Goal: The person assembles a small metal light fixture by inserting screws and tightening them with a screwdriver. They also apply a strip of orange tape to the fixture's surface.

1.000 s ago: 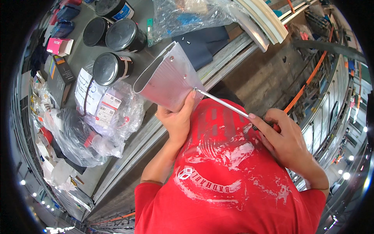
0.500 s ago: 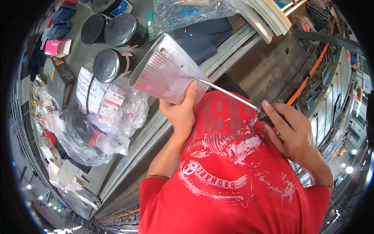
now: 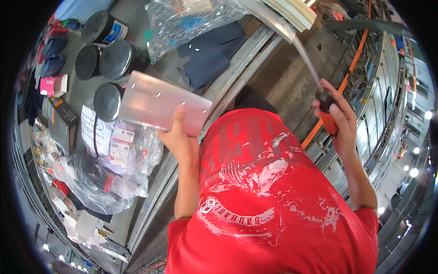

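The left hand (image 3: 181,145) is gripping a silvery metal piece (image 3: 165,101) above the table's (image 3: 160,72) near edge; the right hand (image 3: 344,121) is clamping a screwdriver (image 3: 328,119) well to the right. Four black jars (image 3: 116,60) are standing far left, their tops hiding the contents. Clear plastic (image 3: 157,23) farther off is showing something blue inside.

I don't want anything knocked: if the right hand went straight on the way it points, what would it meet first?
With the right hand aimed along its screwdriver, probably the silver strip; depth is unclear, so it might pass above.
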A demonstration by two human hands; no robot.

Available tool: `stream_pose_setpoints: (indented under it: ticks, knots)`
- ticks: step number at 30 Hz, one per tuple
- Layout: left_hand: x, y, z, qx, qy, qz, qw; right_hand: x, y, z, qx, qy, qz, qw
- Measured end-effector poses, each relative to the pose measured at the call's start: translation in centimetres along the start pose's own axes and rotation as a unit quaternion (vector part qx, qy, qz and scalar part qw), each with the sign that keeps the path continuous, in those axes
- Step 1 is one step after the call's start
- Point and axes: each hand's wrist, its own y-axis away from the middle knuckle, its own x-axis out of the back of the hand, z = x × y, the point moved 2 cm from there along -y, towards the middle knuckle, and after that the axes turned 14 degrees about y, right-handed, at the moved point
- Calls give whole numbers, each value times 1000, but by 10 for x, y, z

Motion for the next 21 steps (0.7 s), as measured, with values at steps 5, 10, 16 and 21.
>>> stream_pose_setpoints:
  ticks: [5,10,16,21]
  knots:
    - [-1,-7,4,-8,-33,-9,999,17,-18,47,-33,-214,34,976]
    - [-26,2,1,10,-120,-51,991,25,-21,102,-57,-261,82,960]
    - [-52,10,-33,84,-197,-149,965,26,35,259,-213,-193,203,936]
    - [-90,31,-82,201,-230,-211,928,11,158,389,-460,-112,213,855]
